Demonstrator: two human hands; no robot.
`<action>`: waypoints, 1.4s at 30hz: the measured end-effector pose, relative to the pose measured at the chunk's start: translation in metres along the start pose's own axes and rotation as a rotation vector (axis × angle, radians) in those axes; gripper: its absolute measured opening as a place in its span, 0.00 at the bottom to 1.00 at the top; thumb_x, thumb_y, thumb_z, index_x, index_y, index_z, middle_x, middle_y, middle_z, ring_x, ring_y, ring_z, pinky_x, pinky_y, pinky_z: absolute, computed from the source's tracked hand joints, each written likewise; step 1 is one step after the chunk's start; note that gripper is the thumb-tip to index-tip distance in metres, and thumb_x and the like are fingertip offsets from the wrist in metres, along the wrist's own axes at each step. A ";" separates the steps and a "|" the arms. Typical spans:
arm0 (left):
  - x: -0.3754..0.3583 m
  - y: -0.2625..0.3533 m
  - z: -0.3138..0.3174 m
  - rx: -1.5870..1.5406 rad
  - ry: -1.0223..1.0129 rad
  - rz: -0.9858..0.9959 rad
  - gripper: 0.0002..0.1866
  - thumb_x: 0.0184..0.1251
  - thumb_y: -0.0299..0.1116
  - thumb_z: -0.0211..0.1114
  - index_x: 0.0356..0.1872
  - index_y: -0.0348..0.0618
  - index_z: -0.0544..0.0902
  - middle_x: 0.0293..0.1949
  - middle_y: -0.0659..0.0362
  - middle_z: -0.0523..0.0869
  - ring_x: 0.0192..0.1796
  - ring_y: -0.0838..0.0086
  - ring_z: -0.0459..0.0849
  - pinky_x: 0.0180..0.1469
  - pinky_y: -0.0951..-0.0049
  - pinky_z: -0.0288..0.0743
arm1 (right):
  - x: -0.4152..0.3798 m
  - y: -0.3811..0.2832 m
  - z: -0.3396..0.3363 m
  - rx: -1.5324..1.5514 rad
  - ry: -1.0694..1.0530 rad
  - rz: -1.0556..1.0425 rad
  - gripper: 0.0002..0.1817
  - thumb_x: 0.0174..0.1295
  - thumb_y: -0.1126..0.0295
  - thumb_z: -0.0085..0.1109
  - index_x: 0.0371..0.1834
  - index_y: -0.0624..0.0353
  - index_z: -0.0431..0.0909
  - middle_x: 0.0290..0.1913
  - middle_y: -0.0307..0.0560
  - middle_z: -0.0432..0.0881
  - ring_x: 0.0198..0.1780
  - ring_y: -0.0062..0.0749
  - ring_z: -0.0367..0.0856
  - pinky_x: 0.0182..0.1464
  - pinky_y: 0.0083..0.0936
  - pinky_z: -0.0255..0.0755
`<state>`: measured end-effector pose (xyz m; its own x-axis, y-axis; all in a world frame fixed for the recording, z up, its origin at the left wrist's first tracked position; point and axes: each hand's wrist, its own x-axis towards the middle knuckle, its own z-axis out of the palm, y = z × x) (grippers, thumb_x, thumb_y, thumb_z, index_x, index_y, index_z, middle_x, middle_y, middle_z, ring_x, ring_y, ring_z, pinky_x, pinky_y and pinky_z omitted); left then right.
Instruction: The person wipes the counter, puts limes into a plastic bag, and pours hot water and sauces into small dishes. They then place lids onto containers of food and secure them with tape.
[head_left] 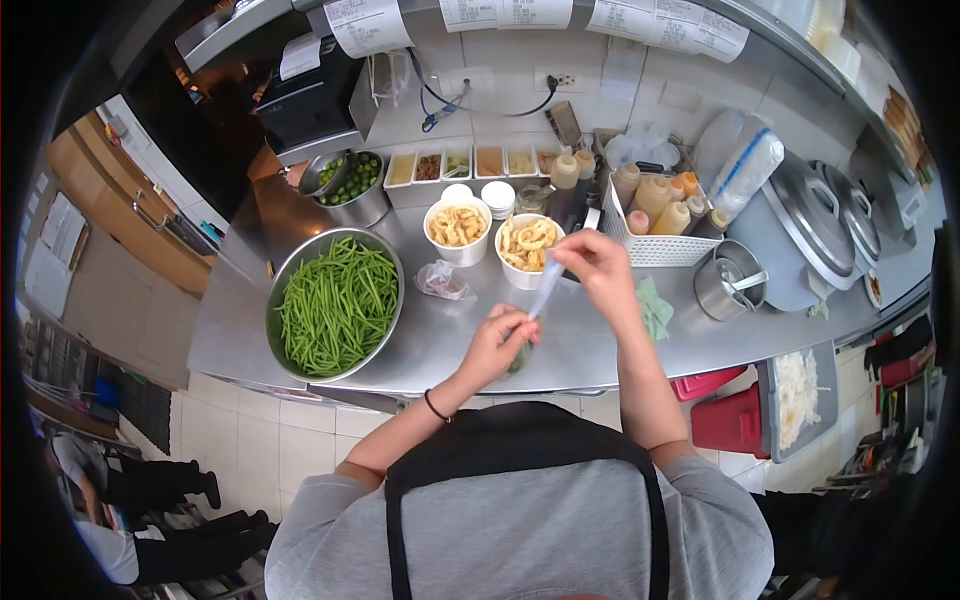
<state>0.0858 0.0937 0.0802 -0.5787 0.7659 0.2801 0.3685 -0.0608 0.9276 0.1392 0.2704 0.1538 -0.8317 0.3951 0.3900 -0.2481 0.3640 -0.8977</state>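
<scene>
Worktop (pixel 430 350), left: steel bowl (pixel 395 300) of green beans (pixel 337 308) | right of it, small bag (pixel 441 281) | behind that, tub (pixel 462 256) of fried pieces | left hand (pixel 498 342): fingers closed on plastic bag (pixel 546 288), held near the front edge, slanting up rightward | second tub (pixel 518 277) just behind | right hand (pixel 597 270): fingertips pinching bag's upper end | white basket (pixel 665 250), bottles

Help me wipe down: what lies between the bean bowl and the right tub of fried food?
A crumpled plastic bag, on the counter, in the head view.
</scene>
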 end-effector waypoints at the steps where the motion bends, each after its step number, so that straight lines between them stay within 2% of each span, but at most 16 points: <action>1: 0.001 -0.017 -0.001 0.029 0.049 -0.012 0.11 0.61 0.33 0.58 0.23 0.40 0.81 0.26 0.60 0.80 0.39 0.73 0.72 0.46 0.74 0.65 | 0.003 0.006 0.000 -0.040 -0.098 0.072 0.06 0.54 0.74 0.61 0.33 0.65 0.78 0.30 0.39 0.79 0.32 0.16 0.74 0.36 0.14 0.68; 10: 0.044 -0.121 -0.041 0.299 0.272 -0.080 0.08 0.57 0.34 0.61 0.31 0.40 0.83 0.30 0.52 0.82 0.35 0.64 0.77 0.41 0.69 0.70 | 0.048 0.011 0.007 -0.138 -0.160 -0.051 0.12 0.53 0.68 0.60 0.37 0.64 0.79 0.37 0.48 0.79 0.38 0.30 0.78 0.40 0.24 0.71; 12: 0.048 -0.118 -0.048 0.274 0.333 -0.070 0.08 0.57 0.33 0.61 0.33 0.40 0.83 0.32 0.51 0.83 0.36 0.63 0.78 0.42 0.68 0.71 | 0.068 0.006 0.007 -0.165 -0.180 -0.064 0.11 0.55 0.70 0.61 0.39 0.64 0.77 0.40 0.42 0.78 0.40 0.22 0.77 0.43 0.19 0.71; 14: 0.048 -0.100 -0.056 0.237 0.355 -0.157 0.07 0.58 0.29 0.60 0.36 0.39 0.82 0.35 0.56 0.84 0.40 0.72 0.80 0.47 0.73 0.70 | 0.095 -0.001 0.006 -0.262 -0.069 -0.175 0.12 0.55 0.69 0.61 0.40 0.62 0.77 0.41 0.43 0.78 0.42 0.24 0.77 0.45 0.20 0.71; 18: 0.050 -0.064 -0.067 0.263 0.414 -0.257 0.07 0.57 0.27 0.60 0.37 0.39 0.82 0.37 0.57 0.84 0.41 0.73 0.80 0.46 0.73 0.70 | 0.174 -0.025 -0.004 -0.200 0.364 -0.483 0.11 0.55 0.71 0.59 0.42 0.59 0.78 0.45 0.44 0.78 0.47 0.27 0.76 0.50 0.20 0.68; 20: 0.050 -0.040 -0.070 0.535 0.506 0.188 0.10 0.56 0.27 0.61 0.40 0.42 0.81 0.38 0.53 0.83 0.37 0.65 0.80 0.42 0.70 0.71 | 0.206 -0.059 -0.012 -0.267 0.421 -0.658 0.10 0.54 0.72 0.60 0.38 0.63 0.78 0.48 0.44 0.76 0.44 0.25 0.76 0.48 0.21 0.69; 21: 0.050 -0.031 -0.070 0.536 0.506 0.186 0.10 0.56 0.27 0.61 0.40 0.42 0.81 0.38 0.53 0.83 0.37 0.65 0.80 0.42 0.70 0.71 | 0.217 -0.058 -0.012 -0.266 0.419 -0.657 0.10 0.54 0.72 0.60 0.38 0.63 0.78 0.48 0.44 0.76 0.44 0.25 0.76 0.48 0.21 0.69; 24: 0.053 -0.008 -0.067 0.412 0.491 0.176 0.11 0.57 0.29 0.61 0.42 0.41 0.80 0.41 0.54 0.82 0.42 0.70 0.79 0.45 0.73 0.71 | 0.222 -0.050 -0.007 0.078 0.368 -0.462 0.08 0.54 0.74 0.59 0.36 0.64 0.76 0.45 0.43 0.76 0.39 0.23 0.76 0.43 0.21 0.71; 26: 0.056 0.002 -0.067 -0.046 0.461 0.079 0.14 0.60 0.31 0.60 0.46 0.38 0.79 0.45 0.53 0.81 0.49 0.73 0.77 0.51 0.75 0.69 | 0.198 -0.037 0.003 0.234 0.352 -0.403 0.07 0.54 0.77 0.57 0.36 0.62 0.75 0.36 0.39 0.76 0.34 0.21 0.75 0.37 0.19 0.71; 30: 0.063 0.021 -0.076 -0.550 0.375 0.125 0.23 0.68 0.43 0.49 0.55 0.33 0.69 0.53 0.53 0.75 0.56 0.68 0.73 0.59 0.67 0.63 | 0.106 0.009 0.038 0.093 0.122 -0.216 0.05 0.54 0.76 0.58 0.33 0.59 0.73 0.31 0.34 0.75 0.32 0.18 0.73 0.34 0.16 0.69; 31: 0.067 0.021 -0.078 -0.641 0.367 0.094 0.22 0.68 0.41 0.50 0.54 0.33 0.70 0.52 0.52 0.76 0.55 0.68 0.74 0.58 0.67 0.65 | 0.084 0.036 0.053 0.089 0.057 -0.221 0.03 0.55 0.75 0.57 0.31 0.58 0.73 0.30 0.33 0.75 0.33 0.16 0.72 0.35 0.14 0.67; 34: 0.069 0.001 -0.082 -0.633 0.330 -0.162 0.17 0.63 0.30 0.57 0.50 0.30 0.71 0.45 0.53 0.80 0.45 0.71 0.81 0.46 0.73 0.75 | 0.006 0.078 0.074 -0.025 -0.144 -0.072 0.05 0.56 0.71 0.57 0.33 0.60 0.75 0.35 0.43 0.77 0.35 0.31 0.76 0.39 0.26 0.69; 35: 0.070 0.000 -0.078 -0.652 0.340 -0.175 0.17 0.63 0.29 0.56 0.50 0.29 0.71 0.44 0.53 0.80 0.45 0.70 0.81 0.46 0.72 0.75 | -0.013 0.083 0.071 0.248 -0.147 0.108 0.09 0.56 0.70 0.57 0.38 0.60 0.75 0.37 0.45 0.77 0.37 0.32 0.77 0.40 0.27 0.71; 38: 0.076 0.006 -0.074 -0.770 0.338 -0.224 0.16 0.62 0.26 0.54 0.50 0.29 0.71 0.44 0.52 0.80 0.46 0.69 0.80 0.47 0.71 0.75 | -0.032 0.146 0.034 -0.213 0.181 0.018 0.15 0.56 0.68 0.58 0.45 0.60 0.73 0.39 0.46 0.76 0.38 0.29 0.77 0.40 0.22 0.72; 41: 0.086 0.016 -0.080 -0.950 0.258 -0.232 0.17 0.62 0.24 0.52 0.52 0.29 0.69 0.45 0.50 0.79 0.48 0.65 0.79 0.50 0.69 0.74 | -0.027 0.179 -0.002 0.118 0.464 0.569 0.21 0.58 0.64 0.57 0.54 0.56 0.67 0.40 0.46 0.73 0.33 0.28 0.76 0.31 0.24 0.73; 42: 0.089 0.023 -0.081 -1.025 0.179 -0.203 0.18 0.61 0.24 0.52 0.52 0.28 0.68 0.46 0.48 0.79 0.49 0.63 0.79 0.51 0.68 0.74 | -0.020 0.185 -0.008 0.110 0.447 0.568 0.21 0.58 0.64 0.57 0.54 0.56 0.67 0.40 0.46 0.73 0.33 0.28 0.76 0.31 0.24 0.73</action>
<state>-0.0161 0.1082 0.1464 -0.6901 0.7219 0.0512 -0.4887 -0.5171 0.7027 0.1134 0.3364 -0.0183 -0.5703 0.8131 -0.1167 0.0936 -0.0768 -0.9926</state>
